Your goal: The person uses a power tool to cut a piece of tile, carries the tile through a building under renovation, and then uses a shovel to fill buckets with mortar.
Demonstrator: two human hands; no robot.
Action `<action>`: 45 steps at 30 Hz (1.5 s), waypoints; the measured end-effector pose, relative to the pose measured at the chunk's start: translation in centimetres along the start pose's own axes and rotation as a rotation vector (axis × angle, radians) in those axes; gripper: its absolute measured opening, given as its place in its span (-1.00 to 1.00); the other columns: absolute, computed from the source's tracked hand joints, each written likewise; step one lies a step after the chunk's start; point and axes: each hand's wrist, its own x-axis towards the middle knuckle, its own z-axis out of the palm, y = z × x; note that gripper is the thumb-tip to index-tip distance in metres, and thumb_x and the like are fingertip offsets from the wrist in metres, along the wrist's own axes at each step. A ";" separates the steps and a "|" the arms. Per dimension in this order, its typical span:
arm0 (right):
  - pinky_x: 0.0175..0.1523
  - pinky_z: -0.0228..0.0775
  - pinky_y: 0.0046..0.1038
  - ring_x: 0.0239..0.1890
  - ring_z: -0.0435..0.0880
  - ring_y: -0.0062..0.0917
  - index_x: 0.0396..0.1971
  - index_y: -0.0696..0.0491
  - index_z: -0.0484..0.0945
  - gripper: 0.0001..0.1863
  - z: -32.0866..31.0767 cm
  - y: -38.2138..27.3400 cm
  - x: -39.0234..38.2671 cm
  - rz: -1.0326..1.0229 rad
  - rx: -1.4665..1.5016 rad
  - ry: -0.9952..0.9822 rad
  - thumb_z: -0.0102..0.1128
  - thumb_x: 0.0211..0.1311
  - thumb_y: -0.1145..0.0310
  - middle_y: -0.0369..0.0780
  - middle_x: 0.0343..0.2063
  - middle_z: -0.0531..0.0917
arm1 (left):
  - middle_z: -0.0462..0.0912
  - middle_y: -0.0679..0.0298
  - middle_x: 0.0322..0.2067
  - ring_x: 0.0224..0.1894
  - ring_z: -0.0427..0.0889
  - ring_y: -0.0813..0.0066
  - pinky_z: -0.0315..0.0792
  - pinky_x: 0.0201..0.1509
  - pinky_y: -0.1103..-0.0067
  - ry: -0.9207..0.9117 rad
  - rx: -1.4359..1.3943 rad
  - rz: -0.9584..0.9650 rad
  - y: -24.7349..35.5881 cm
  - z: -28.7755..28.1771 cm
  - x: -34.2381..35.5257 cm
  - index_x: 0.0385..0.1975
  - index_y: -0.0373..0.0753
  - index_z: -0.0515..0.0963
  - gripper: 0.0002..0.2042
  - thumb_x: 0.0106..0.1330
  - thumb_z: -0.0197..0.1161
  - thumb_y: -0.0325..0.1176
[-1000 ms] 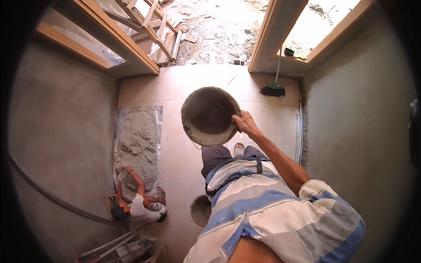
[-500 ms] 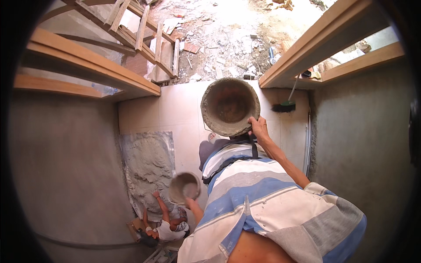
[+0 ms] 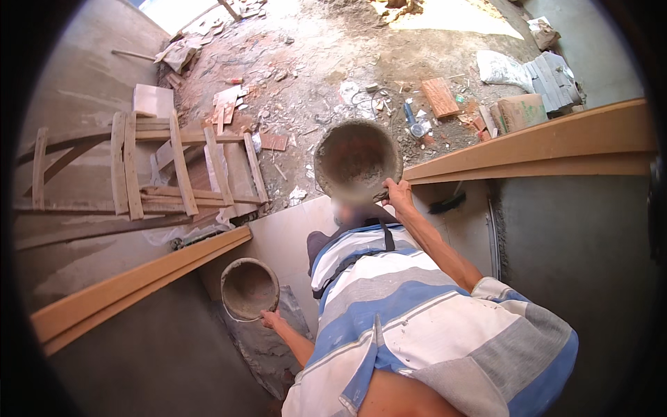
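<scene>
My right hand [image 3: 397,194] is closed on the rim of a mortar-crusted bucket [image 3: 356,161], which hangs in front of my body with its mouth facing up. Only some residue shows inside it. A second, similar bucket [image 3: 250,288] is out to my left, and my left hand [image 3: 272,319] grips its rim at the near right side. This one looks empty apart from grey residue, and a thin wire handle curves below it. Beneath and behind the left bucket lies a sheet with grey mortar [image 3: 267,347] on the floor, partly hidden by my arm.
Wooden door frame pieces flank me at left [image 3: 139,285] and right [image 3: 528,142]. Beyond the tiled threshold lies rubble-strewn ground [image 3: 306,83]. A wooden ladder-like frame [image 3: 149,163] leans at the left. Sacks [image 3: 504,69] and stacked grey tiles [image 3: 552,80] stand far right. A broom head [image 3: 446,203] rests on the right.
I have moved forward into the doorway, and more of the ground outside shows. The left bucket has swung outward and forward. The person crouching by the mortar has mostly left the view.
</scene>
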 end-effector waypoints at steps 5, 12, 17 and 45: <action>-0.56 0.44 -0.40 -0.47 0.59 -0.44 -0.27 0.21 0.50 -0.70 -1.9 -11.6 10.7 -0.065 0.158 0.127 0.37 0.24 0.29 -0.16 -0.38 0.61 | 0.28 -0.31 0.31 0.13 0.58 -0.29 0.80 0.04 -0.06 -0.150 0.064 -0.263 -1.1 15.0 -13.3 0.28 -0.69 0.16 -0.34 0.44 0.29 -0.28; -0.52 0.41 -0.44 -0.45 0.61 -0.45 -0.28 0.13 0.50 -0.76 -0.4 -22.0 26.1 -0.086 0.583 0.394 0.34 0.25 0.31 -0.20 -0.37 0.61 | 0.36 -0.30 0.29 0.12 0.62 -0.23 0.81 -0.03 -0.02 -0.357 0.402 -0.208 8.9 38.4 -18.9 0.30 -0.65 0.21 -0.37 0.45 0.28 -0.28; -0.51 0.41 -0.39 -0.41 0.58 -0.36 -0.18 0.14 0.49 -0.75 -0.2 -21.6 43.6 0.111 0.761 0.602 0.27 0.23 0.35 -0.15 -0.34 0.61 | 0.41 -0.29 0.27 0.11 0.65 -0.19 0.81 -0.08 0.01 -0.327 0.581 -0.141 17.3 57.5 -21.3 0.31 -0.62 0.25 -0.39 0.46 0.28 -0.29; -0.46 0.53 -0.45 -0.34 0.61 -0.24 0.11 0.01 0.52 -0.59 -26.6 -47.7 88.5 0.368 1.460 1.196 0.26 0.29 0.26 -0.12 -0.05 0.63 | 0.57 -0.02 0.26 0.13 0.70 -0.09 0.76 0.07 0.00 -0.645 0.367 -0.104 43.0 143.5 -89.2 0.26 -0.41 0.46 -0.51 0.58 0.12 -0.10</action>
